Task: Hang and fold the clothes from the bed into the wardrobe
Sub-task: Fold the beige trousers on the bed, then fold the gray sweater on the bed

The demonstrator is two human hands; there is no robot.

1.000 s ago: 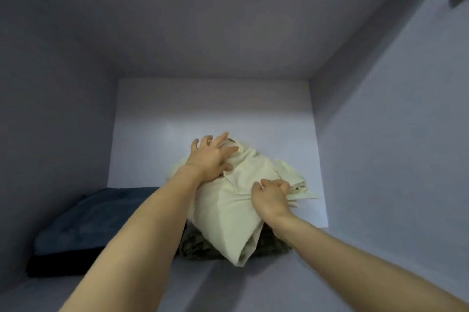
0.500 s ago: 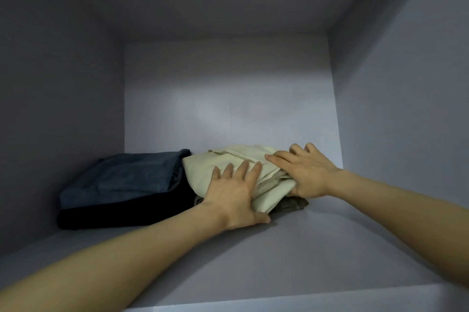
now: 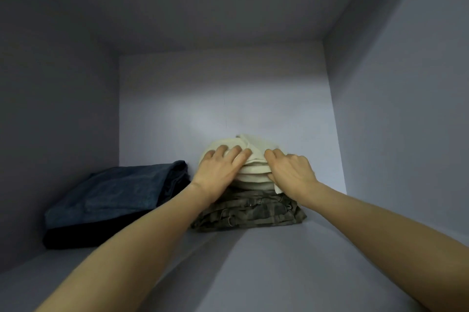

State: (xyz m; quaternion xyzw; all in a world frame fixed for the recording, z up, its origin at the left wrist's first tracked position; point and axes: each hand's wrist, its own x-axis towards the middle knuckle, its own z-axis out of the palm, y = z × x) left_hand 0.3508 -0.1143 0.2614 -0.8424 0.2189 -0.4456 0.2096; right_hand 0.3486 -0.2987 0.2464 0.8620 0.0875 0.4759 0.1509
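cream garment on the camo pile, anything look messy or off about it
Slightly. The cream garment sits bunched in uneven layers on the camouflage garment, with a corner hanging loose under the right hand. The left hand lies flat on it.

Wardrobe shelf [image 3: 253, 273], pale grey. A folded camouflage garment [image 3: 251, 212] lies directly on it. A black folded garment [image 3: 83, 235] lies just left.

A home wardrobe: pale shelf compartment [image 3: 253, 273] holding stacks of folded clothes [image 3: 114, 192].

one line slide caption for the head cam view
Both hands, left and right, press a folded cream garment onto camouflage trousers beside folded jeans.
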